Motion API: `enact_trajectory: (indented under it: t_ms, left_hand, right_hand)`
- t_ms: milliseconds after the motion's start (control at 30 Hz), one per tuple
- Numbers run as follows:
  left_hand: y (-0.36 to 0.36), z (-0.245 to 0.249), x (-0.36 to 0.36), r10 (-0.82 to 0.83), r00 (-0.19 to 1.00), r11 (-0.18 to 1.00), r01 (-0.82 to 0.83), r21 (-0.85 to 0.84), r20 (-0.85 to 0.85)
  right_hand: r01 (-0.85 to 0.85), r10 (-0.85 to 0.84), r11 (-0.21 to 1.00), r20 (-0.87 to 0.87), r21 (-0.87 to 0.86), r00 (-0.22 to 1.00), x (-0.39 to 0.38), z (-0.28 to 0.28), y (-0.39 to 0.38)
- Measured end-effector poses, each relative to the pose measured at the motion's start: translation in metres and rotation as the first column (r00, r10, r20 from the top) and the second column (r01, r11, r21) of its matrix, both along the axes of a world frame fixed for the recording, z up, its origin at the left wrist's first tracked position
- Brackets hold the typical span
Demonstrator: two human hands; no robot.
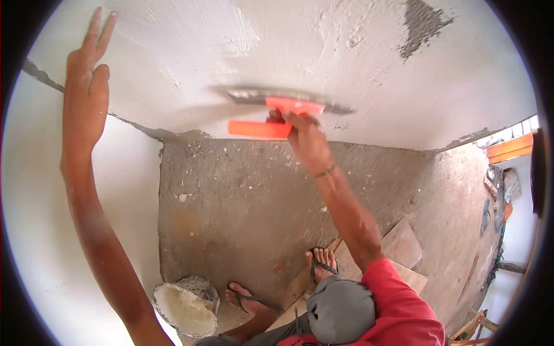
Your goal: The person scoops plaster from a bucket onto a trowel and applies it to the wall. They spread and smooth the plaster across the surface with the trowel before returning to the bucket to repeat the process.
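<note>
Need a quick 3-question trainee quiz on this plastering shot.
1. True or false: the right hand grips the orange-handled trowel against the white wall.
2. Multiple choice: the left hand is A) holding a brush, B) open and flat on the wall, C) gripping a plank.
3. Fill in: the bucket holds a ____ mix.
Key: 1 true; 2 B; 3 white.
</note>
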State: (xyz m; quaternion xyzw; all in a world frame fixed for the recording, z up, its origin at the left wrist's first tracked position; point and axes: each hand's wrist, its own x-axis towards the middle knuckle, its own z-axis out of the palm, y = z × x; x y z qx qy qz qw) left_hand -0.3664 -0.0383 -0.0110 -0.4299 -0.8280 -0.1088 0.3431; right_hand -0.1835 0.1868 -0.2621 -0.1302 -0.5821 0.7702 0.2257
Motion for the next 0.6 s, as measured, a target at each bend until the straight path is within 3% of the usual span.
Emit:
enact_trajectory:
  t_ms: [33,100,200,267,333,400,467,533,600]
  left_hand:
    - [0.000,0.001,0.002,-0.040,0.999,0.998,0.039,0.046,0.031]
    - [-0.003,0.008,0.004,-0.067,0.993,0.997,0.064,0.040,0.098]
    - [-0.005,0.010,0.008,-0.102,0.975,0.991,0.082,0.107,0.199]
    - [-0.002,0.010,0.013,-0.084,0.969,0.990,0.055,0.131,0.232]
    - [0.000,0.012,0.015,-0.077,0.968,0.991,0.049,0.122,0.238]
    - [-0.002,0.010,0.010,-0.068,0.972,0.995,0.049,0.087,0.226]
    - [-0.003,0.008,0.007,-0.040,0.993,0.999,0.038,0.021,0.113]
    - [-0.005,0.008,0.004,-0.017,0.996,0.999,0.020,-0.034,0.091]
    - [-0.006,0.004,-0.002,0.039,0.999,0.996,-0.040,-0.075,-0.015]
  right_hand:
    - [0.015,-0.013,0.991,-0.018,0.134,1.000,0.001,0.043,0.001]
    - [0.060,-0.033,0.969,-0.116,0.239,0.993,0.001,0.122,0.006]
    - [0.346,-0.209,0.803,-0.314,0.485,0.926,0.003,0.238,0.014]
    - [0.304,-0.195,0.943,-0.524,0.131,0.829,0.017,0.313,-0.026]
    - [0.352,-0.203,0.928,-0.626,0.121,0.753,0.026,0.320,-0.024]
    - [0.498,-0.205,0.788,-0.607,0.363,0.768,0.042,0.268,0.015]
    - [0.473,-0.264,0.718,-0.428,0.511,0.864,0.078,0.170,0.044]
    - [0.288,-0.289,0.678,-0.115,0.676,0.950,0.118,0.049,0.062]
    - [-0.128,-0.319,0.484,0.311,0.866,0.895,0.149,-0.064,0.068]
